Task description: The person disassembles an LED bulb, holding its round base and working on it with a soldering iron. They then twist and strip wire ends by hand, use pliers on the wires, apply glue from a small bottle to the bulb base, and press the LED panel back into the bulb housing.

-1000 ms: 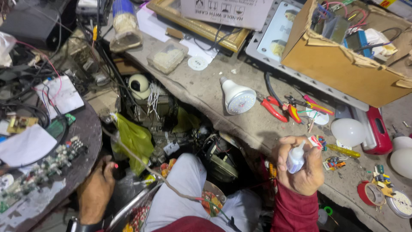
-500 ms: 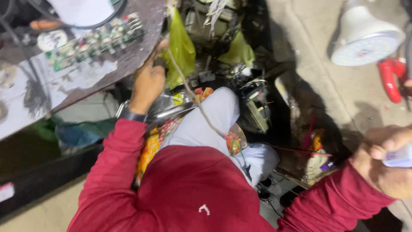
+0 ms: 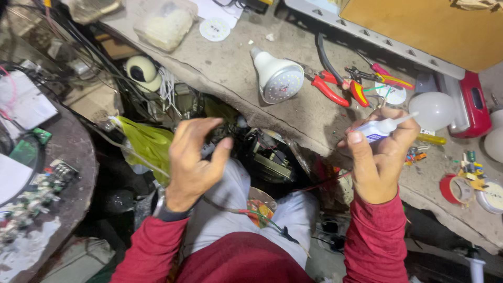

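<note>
Bench clutter: white bulb housing (image 3: 277, 77) lying on its side at 12 o'clock of centre, red-handled pliers (image 3: 335, 88) just at its 3 o'clock, white dome cover (image 3: 434, 110) and red box (image 3: 474, 102) further toward 3, red tape roll (image 3: 455, 189) near the bench edge at 4 o'clock. Yellow-green plastic bag (image 3: 146, 144) hangs at 9 o'clock of left hand (image 3: 194, 160); tangled wires behind it. Surface is a dusty grey workbench (image 3: 230, 57) with a worn edge, dark round side table (image 3: 68, 152) with circuit boards at 9 o'clock, cramped workshop. Left hand empty, fingers loosely curled and apart, over the lap. Right hand (image 3: 378, 157) wraps a small white glue bottle (image 3: 380, 129), thumb and fingers pinching its body, nozzle pointing to 2 o'clock
</note>
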